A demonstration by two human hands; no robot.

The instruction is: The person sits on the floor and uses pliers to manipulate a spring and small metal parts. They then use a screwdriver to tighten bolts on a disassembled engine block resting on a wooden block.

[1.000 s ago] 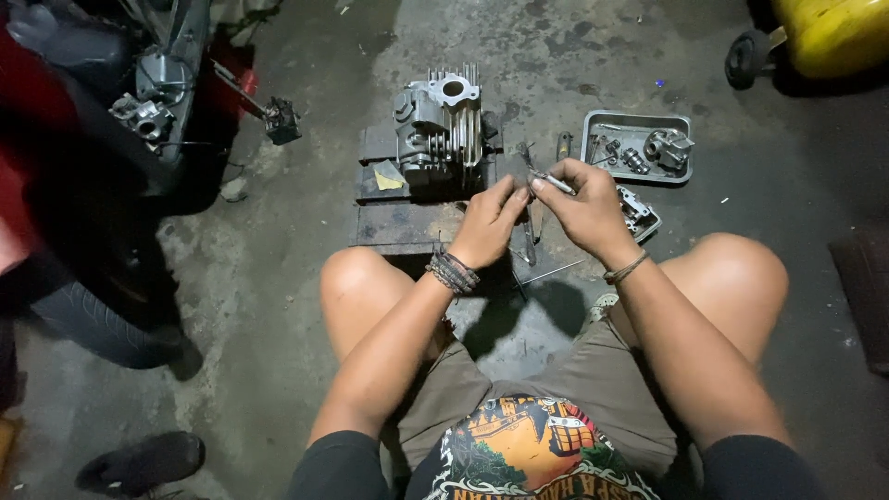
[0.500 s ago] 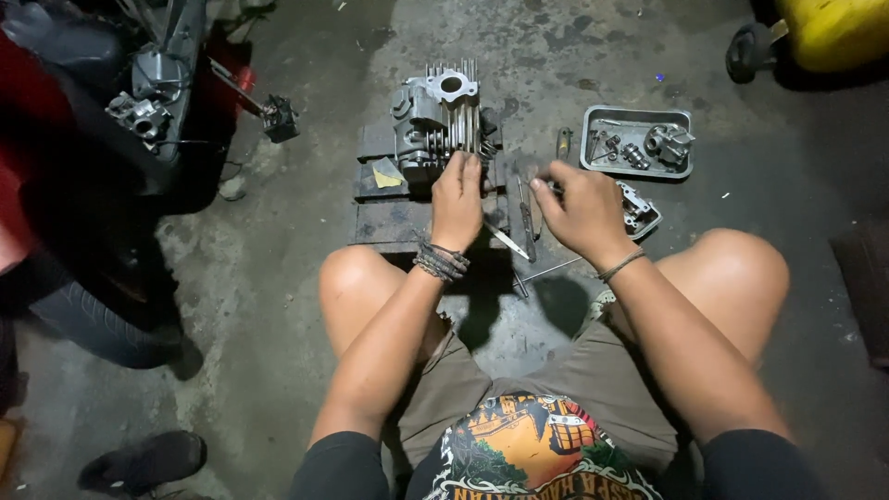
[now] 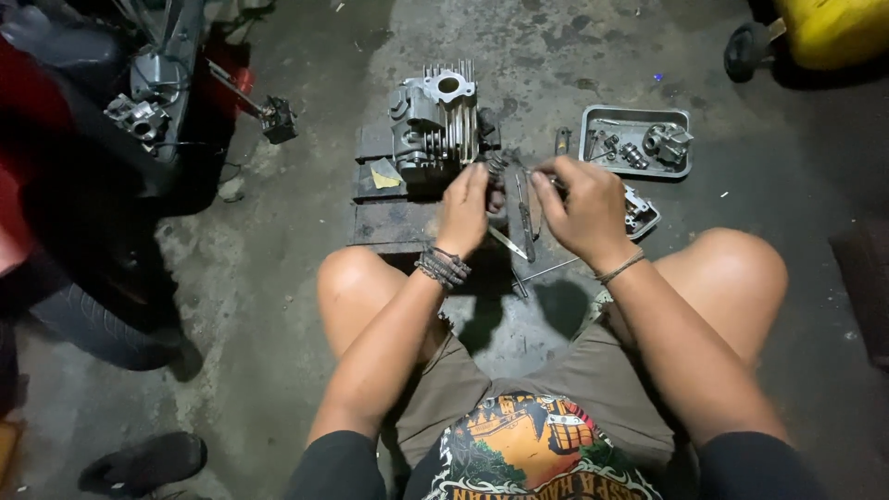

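The person sits on the concrete floor (image 3: 278,278) with both knees apart. One finned engine cylinder head (image 3: 435,125), grey metal, stands on a dark flat block (image 3: 375,222) in front of the knees. The left hand (image 3: 466,208) is just below the cylinder head, its fingers (image 3: 477,178) curled around a small dark part (image 3: 497,167) that lies right beside the fins; I cannot tell exactly what this part is. The right hand (image 3: 579,208) is close to the left one, fingers bent and pinching the other end of the same small metal piece. Each wrist wears one band.

Between the two hands, on the floor, lie about three thin tools (image 3: 526,222), long and narrow; one of them is a screwdriver, I think. To the right there is one grey metal tray (image 3: 683,116) with several small engine parts inside. A second, smaller tray (image 3: 644,218) is partly hidden under the right hand. On the left stands one red motorcycle (image 3: 83,139), and one dark sandal (image 3: 143,461) lies near the bottom. One yellow container (image 3: 833,28) is in the top right corner.
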